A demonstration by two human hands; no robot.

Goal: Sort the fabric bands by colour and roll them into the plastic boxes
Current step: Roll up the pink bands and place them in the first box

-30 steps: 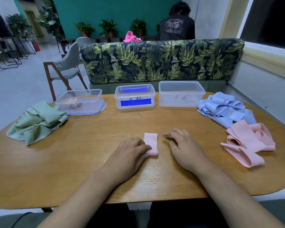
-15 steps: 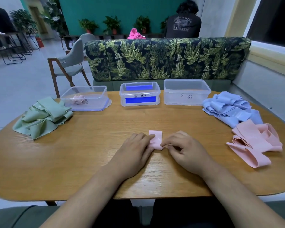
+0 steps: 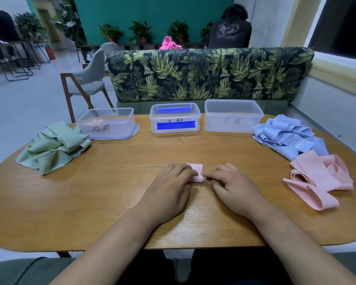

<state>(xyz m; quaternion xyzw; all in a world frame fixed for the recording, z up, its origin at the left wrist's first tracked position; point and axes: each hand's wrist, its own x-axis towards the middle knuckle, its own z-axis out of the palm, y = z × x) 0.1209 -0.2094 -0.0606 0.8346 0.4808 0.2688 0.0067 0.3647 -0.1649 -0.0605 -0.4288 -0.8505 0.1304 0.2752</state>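
Both hands have closed in on the small pink fabric band (image 3: pixel 198 173), which lay longer and flatter a second ago and now shows as a short, thick roll. It sits on the oval wooden worktop (image 3: pixel 111 192), near the front edge and about midway across. The left hand (image 3: pixel 169 190) has its grip on the roll's left end, with the fingers curled over it and hiding that part. The right hand (image 3: pixel 232 188) has its grip on the right end, the forefinger and thumb pinching the edge while the other fingers are tucked under.

Three clear plastic boxes stand in a row along the far edge. The left clear box (image 3: pixel 115 130) holds a few pale pink rolls (image 3: pixel 99 124). The middle clear box with blue labels (image 3: pixel 174 115) and the right clear box with handwriting (image 3: pixel 233 125) stand beside it. A heap of pale green bands (image 3: pixel 53 147) lies at the far left, just beside the left box. A heap of light blue bands (image 3: pixel 288 136) lies at the far right. A heap of loose pink bands (image 3: pixel 321 177) touches its near side.
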